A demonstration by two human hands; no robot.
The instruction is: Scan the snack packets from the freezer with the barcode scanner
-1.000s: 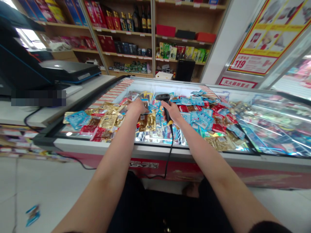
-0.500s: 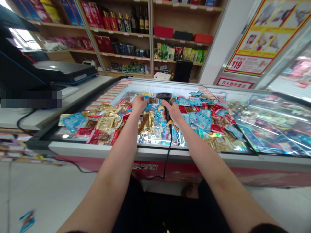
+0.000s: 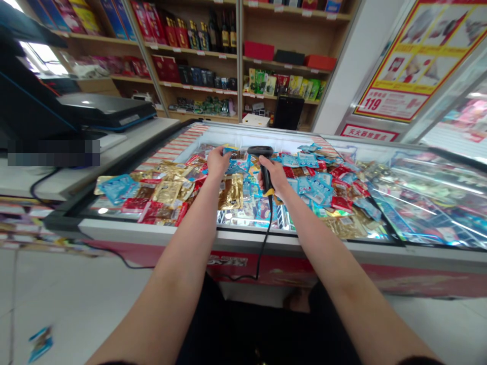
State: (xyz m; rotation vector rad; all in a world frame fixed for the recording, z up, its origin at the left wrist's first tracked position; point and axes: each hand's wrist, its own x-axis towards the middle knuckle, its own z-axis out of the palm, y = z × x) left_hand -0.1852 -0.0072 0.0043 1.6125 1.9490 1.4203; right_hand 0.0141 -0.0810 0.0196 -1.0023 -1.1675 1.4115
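Head view: my right hand (image 3: pixel 276 177) grips a black scanner (image 3: pixel 261 151) (its cord (image 3: pixel 270 213) dangles below); my left hand (image 3: pixel 217 163), apart from it, pinches a blue-edged packet (image 3: pixel 236 154). Gold packets (image 3: pixel 167 191) lie left of my left hand.

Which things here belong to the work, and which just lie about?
Likely in use:
black plastic scanner in the right grip
small blue and brown packet at the left grip

Apparently lying about:
blue-edged packet on pale floor
flat red box on wooden shelf
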